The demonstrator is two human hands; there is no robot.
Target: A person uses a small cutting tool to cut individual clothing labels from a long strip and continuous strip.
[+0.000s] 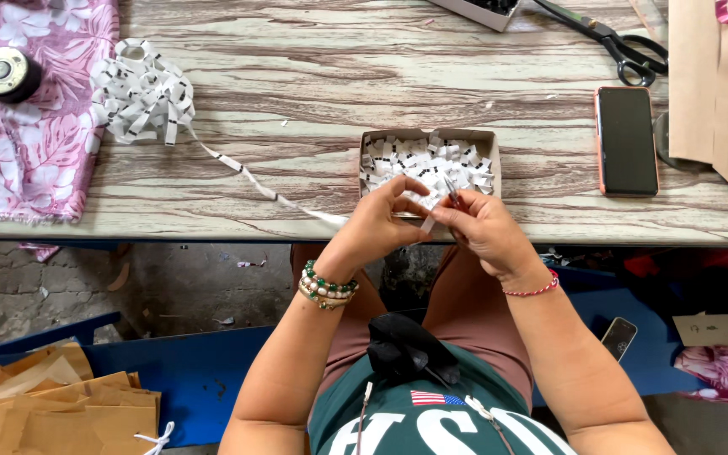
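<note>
Left hand (378, 221) fingers pinching thin white label ribbon (246, 173); right hand (484, 227) fingers gripping small metal snips (451, 193) over cardboard box (428, 135)

I note a long white paper label strip with black marks (250, 175) running slack across the wood-grain tabletop, from a loose tangled heap at the upper left down to the table's front edge. Its end is pinched between fingers. Small metal snips (452, 195) stand tilted over a shallow cardboard box (364, 164), which is filled with cut white label pieces (427, 162).
</note>
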